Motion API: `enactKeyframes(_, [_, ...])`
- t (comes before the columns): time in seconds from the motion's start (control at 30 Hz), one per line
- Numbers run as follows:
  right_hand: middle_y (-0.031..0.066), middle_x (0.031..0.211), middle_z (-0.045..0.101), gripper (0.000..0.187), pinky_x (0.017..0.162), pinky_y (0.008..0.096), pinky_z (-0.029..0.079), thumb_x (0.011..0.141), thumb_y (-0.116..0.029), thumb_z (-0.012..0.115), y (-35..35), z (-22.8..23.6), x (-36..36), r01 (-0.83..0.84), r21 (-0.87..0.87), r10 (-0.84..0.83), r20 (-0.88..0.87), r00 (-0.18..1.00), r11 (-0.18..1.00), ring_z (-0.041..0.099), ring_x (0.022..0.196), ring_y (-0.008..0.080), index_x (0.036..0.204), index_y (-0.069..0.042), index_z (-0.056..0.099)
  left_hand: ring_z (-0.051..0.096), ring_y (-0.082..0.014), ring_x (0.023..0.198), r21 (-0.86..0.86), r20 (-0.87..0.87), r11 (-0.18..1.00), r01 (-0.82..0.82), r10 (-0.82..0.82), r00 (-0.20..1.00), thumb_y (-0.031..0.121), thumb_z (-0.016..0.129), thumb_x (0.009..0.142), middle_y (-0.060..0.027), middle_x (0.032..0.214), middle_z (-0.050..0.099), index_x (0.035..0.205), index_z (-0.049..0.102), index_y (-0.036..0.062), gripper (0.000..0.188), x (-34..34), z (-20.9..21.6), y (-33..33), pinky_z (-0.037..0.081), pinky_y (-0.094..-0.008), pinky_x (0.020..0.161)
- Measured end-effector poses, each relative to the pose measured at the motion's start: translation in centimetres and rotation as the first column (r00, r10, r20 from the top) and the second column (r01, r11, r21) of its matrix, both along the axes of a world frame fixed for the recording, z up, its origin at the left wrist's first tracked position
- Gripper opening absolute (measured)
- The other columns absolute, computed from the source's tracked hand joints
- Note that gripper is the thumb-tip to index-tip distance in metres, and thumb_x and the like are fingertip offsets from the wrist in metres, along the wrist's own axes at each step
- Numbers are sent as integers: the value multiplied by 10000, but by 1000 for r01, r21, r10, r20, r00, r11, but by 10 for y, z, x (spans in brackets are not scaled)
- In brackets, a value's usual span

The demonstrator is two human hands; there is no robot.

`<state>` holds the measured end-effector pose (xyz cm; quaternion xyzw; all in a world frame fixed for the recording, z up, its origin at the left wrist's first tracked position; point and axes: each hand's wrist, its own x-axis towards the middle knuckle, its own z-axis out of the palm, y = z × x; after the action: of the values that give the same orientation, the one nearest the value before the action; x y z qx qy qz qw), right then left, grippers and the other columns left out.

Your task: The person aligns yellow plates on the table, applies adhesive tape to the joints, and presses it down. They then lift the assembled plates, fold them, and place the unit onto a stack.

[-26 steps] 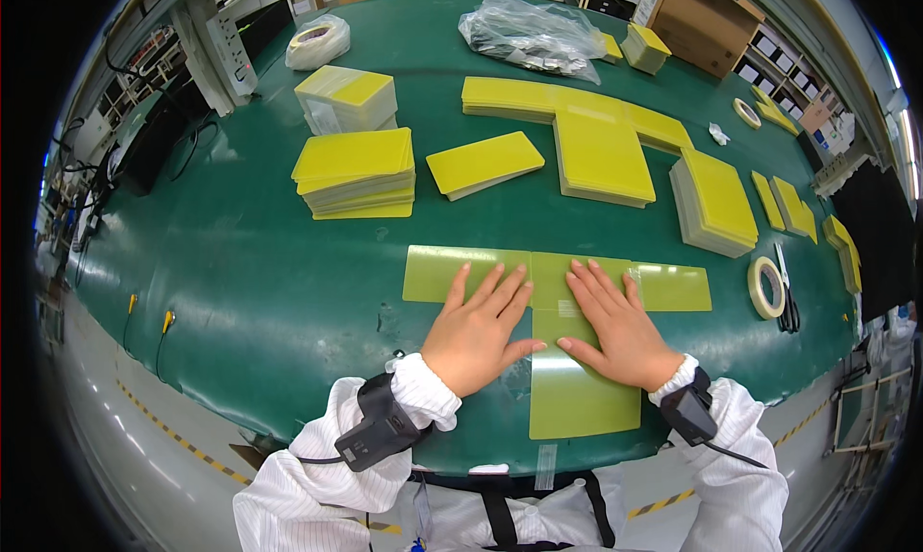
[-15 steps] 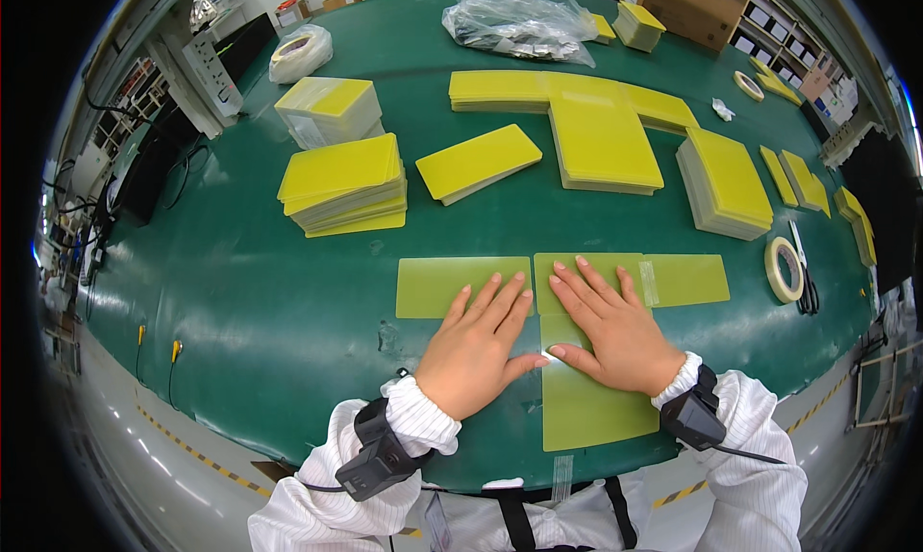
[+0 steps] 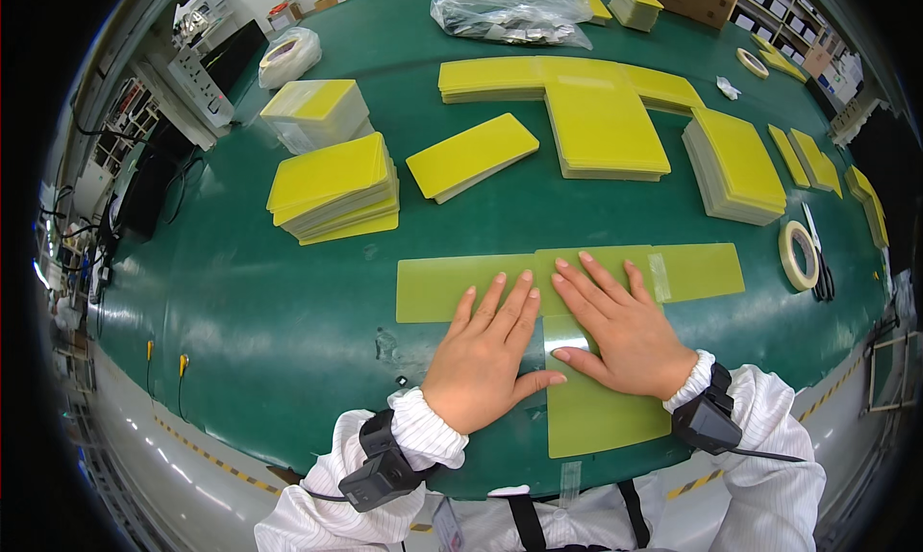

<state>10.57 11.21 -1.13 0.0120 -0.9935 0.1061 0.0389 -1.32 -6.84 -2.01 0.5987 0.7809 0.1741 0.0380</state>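
Thin yellow-green sheets lie edge to edge in a T shape before me. My left hand (image 3: pixel 486 360) is open, palm down, its fingertips on the inner end of the left sheet (image 3: pixel 423 290) and its thumb reaching to the edge of the lower sheet (image 3: pixel 606 422). Flat and spread, my right hand (image 3: pixel 630 338) presses on the middle sheet (image 3: pixel 611 257) and the upper part of the lower one. A strip of clear tape (image 3: pixel 660 277) crosses the seam to the right sheet (image 3: pixel 710 269).
Behind the sheets stand stacks of yellow cards (image 3: pixel 332 182), a taped T-shaped pile (image 3: pixel 606 119) and another stack (image 3: pixel 735 163). A tape roll (image 3: pixel 797 256) lies beside scissors (image 3: pixel 820 263) at right. Another clear tape strip (image 3: pixel 570 480) hangs off the near table edge.
The narrow gap between the left sheet and the middle sheet has closed. My left hand has edged right against them. The whole view has shifted slightly.
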Motion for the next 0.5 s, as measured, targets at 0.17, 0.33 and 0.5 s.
enactKeyframes(0.17, [110,1492,335,712,1056,611,258,883,-463,575,1,-1,1,-3,0,3,-2,1000,1000,289,1387,322,1411,-35,363,338,-424,1339,-22,0,1000,-5,5,1000,565,612,815,-199,1489,315,1369,392,-58,863,1,0,3,289,-521,1082])
enactKeyframes(0.33, [108,1495,331,713,1058,616,252,881,-459,581,1,-1,2,6,-9,-6,6,1000,1000,289,1389,319,1415,-41,362,333,-421,1343,-27,2,1000,-5,5,1000,568,604,819,-195,1491,314,1371,391,-56,860,1,0,3,287,-517,1086])
enactKeyframes(0.5, [109,1505,319,730,1076,604,224,871,-446,595,1,0,2,9,-20,-8,27,1000,1000,273,1398,324,1428,-46,346,324,-423,1347,-38,17,999,4,-3,1000,566,590,827,-191,1496,305,1383,375,-51,858,0,2,3,279,-517,1093])
